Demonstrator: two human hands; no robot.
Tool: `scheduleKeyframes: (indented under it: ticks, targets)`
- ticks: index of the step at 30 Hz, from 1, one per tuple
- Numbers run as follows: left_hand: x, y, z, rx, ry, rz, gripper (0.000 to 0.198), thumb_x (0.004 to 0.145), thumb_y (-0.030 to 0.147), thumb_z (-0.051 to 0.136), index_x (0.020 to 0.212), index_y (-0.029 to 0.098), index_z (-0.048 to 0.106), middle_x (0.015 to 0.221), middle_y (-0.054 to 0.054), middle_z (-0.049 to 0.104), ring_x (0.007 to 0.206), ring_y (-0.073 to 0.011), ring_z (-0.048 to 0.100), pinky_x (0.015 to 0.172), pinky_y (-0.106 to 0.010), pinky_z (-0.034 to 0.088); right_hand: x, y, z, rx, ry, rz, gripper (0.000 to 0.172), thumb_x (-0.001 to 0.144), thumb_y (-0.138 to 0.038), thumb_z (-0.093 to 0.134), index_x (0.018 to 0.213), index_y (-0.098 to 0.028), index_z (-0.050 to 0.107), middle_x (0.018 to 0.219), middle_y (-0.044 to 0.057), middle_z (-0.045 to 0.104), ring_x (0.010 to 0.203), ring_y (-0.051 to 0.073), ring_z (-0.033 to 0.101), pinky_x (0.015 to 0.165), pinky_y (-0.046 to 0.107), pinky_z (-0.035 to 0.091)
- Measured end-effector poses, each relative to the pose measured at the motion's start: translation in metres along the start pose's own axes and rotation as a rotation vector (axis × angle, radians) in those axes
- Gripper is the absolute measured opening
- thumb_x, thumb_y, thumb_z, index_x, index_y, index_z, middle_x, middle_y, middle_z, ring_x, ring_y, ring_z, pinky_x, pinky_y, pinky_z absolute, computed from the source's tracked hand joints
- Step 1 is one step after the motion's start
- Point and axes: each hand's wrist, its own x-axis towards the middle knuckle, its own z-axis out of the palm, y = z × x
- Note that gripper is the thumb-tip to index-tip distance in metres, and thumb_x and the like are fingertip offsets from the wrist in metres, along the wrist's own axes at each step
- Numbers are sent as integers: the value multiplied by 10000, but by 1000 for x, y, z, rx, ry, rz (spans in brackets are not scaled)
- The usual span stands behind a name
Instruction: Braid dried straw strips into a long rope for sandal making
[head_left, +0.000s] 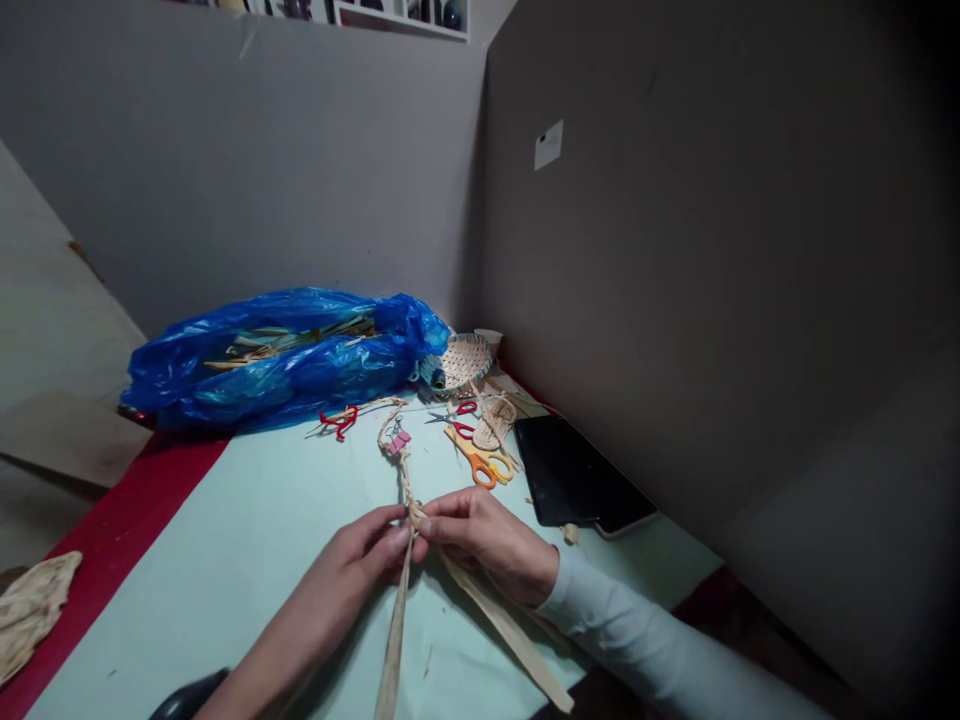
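Item: tan braided cord of dried plant fibre [403, 478], lying on the pale green table mat [225, 540], with a pink binder clip [400, 441] at its far part. Both the left hand [364, 560] and right hand [487, 540] have their fingertips pinched shut on the cord's near end. Loose flat tan strips [394, 640] trail from the pinch toward the person. Nearby: orange-handled scissors [484, 466], black tablet [574, 475], crumpled blue plastic bag [285, 360].

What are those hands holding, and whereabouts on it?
Both the left hand and right hand pinch a braided straw cord at the end of its plait, where the loose strips begin.
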Motion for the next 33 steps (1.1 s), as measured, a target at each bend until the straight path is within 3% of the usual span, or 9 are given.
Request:
scheduleKeyframes:
  ticks: [3,7,13,19,23,25,27,31,33]
  targets:
    - [13,-7,14,-353,-163,-92,216,767,372,676,794,173,595,634,44,503,470,-61,404,454,-181,337,-2,-2,-2,-13,-33,-20,393,785,-480,645,695,-99,670,542,-17,514,452,52,281,447,237,133]
    - [13,-14,20,-385,-114,-110,231,774,361,681,768,147,595,622,53,488,414,0,146,385,-169,74,-4,-7,-5,-206,-54,-6,415,834,-492,592,732,-102,689,486,-56,395,449,59,232,446,234,140]
    - [10,-24,17,-220,116,-88,339,764,426,657,605,147,549,461,99,330,364,-6,157,383,-202,49,-17,-5,2,-922,198,-240,339,930,-321,484,738,-127,686,555,-21,525,514,84,395,514,238,247]
    - [8,-22,21,-373,55,-124,273,706,378,716,671,122,627,455,137,198,427,-22,68,391,-186,42,-38,13,24,-1517,368,-493,190,938,-163,440,868,-155,616,760,49,628,618,162,555,553,283,314]
    - [2,-19,20,-490,11,-155,257,693,322,745,800,95,692,548,60,436,456,-15,123,397,-163,65,-40,32,40,-1778,369,-717,218,893,-38,406,986,-86,597,743,77,617,604,197,567,512,309,322]
    - [1,-20,18,-515,5,-153,239,708,295,745,845,104,700,715,-14,585,462,-2,152,404,-160,73,-40,32,43,-1770,360,-777,206,893,-55,415,956,-78,609,718,79,617,599,205,563,508,318,338]
    - [1,-21,16,-527,-1,-139,221,711,271,749,856,111,700,721,-6,585,460,1,146,407,-161,71,-41,22,39,-1633,328,-733,176,918,-144,451,929,-112,624,743,75,636,645,205,572,553,317,380]
    - [1,-18,14,-508,-27,-87,208,722,255,736,848,97,690,699,9,550,458,2,135,410,-170,80,-35,-15,15,-1181,352,-454,213,945,-314,486,1040,-176,616,957,75,658,883,194,586,782,313,432]
    - [1,-15,13,-464,-37,-68,229,741,265,718,888,95,676,735,-10,570,457,2,136,416,-179,78,-24,-24,3,-957,217,-280,277,923,-406,515,1020,-160,595,928,68,650,847,179,594,769,297,442]
